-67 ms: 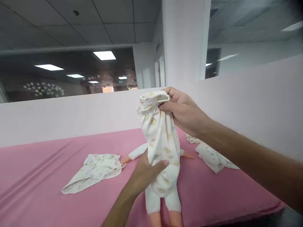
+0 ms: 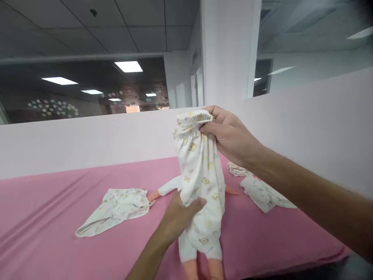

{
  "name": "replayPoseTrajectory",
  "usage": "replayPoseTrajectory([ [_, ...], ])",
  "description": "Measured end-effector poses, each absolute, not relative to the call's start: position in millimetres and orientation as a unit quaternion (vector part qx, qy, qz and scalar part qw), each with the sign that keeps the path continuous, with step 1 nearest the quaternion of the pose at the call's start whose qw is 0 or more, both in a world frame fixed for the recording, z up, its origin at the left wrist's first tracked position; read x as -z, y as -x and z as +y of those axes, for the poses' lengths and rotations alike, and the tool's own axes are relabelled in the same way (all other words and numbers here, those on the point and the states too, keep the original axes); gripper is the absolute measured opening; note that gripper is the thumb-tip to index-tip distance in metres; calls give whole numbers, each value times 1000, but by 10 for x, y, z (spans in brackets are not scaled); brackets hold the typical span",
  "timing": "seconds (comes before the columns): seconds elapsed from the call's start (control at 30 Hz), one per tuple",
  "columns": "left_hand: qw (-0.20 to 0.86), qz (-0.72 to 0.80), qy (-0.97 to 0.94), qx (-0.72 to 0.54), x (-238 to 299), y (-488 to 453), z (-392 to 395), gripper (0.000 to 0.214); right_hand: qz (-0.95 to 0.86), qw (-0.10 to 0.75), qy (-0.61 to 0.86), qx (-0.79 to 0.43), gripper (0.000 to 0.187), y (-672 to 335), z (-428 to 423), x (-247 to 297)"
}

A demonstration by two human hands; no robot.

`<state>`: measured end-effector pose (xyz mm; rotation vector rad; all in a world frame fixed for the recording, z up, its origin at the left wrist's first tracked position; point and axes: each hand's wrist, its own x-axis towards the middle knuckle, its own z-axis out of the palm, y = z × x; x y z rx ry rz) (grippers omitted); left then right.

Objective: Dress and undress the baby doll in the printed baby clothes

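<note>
Over a doll (image 2: 188, 249), the right hand (image 2: 225, 130) pinches a printed garment (image 2: 201, 167) near its top; the left hand (image 2: 179, 216) clasps lower, seemingly positioning it; the next move needs steady grips.

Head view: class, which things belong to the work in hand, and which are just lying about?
Work in hand:
patterned garment, held by the left hand and right hand
doll lying behind it, probably

Lying about:
spread cloth, picture left
layered cloth and pale cloth, picture right
</note>
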<state>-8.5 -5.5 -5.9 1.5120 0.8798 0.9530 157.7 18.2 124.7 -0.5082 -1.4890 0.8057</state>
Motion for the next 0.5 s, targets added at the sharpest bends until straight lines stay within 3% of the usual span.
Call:
replayPoseTrajectory([
  [0.17, 480, 389, -653, -438, 79, 434, -364, 34, -552, 637, 420, -337, 34, -1645, 356, -1018],
  [0.3, 300, 393, -681, -540, -5, 629, -549, 28, -584, 455, 510, -438, 32, -1587, 475, -427],
  [0.4, 334, 416, -577, -619, -33, 735, -559, 47, -666, 282, 526, -448, 27, -1522, 400, 33],
  [0.5, 390, 476, -449, -648, 25, 959, -509, 69, -702, 264, 561, -350, 29, -1599, 290, 369],
])
